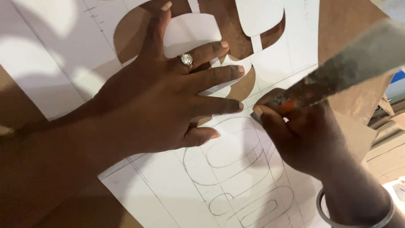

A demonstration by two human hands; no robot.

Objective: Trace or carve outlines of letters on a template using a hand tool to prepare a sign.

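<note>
My right hand (301, 135) is curled tight around the cutting blade (337, 69), fingers fully closed on the orange-marked grip, the tip down on the white paper sheet (249, 169) just ahead of my knuckles. The long grey steel runs up and away behind the hand, blurred, so I can't read its edge. My left hand (164, 101) holds nothing: it lies flat and splayed wide, palm pressing the sheet down, ring (186, 59) on one finger, fingertips just beside the blade tip. Under those fingers the paper is already cut through, brown board (350, 25) showing in the openings. Below the right hand lie pencilled letter outlines (236, 160), uncut. I judge this sheet light, thin and floppy, quick to slide or tear, so it wants pinning flat close to the cut, never pinching. The blade looks stiff and sharp; hold it low at the handle.
</note>
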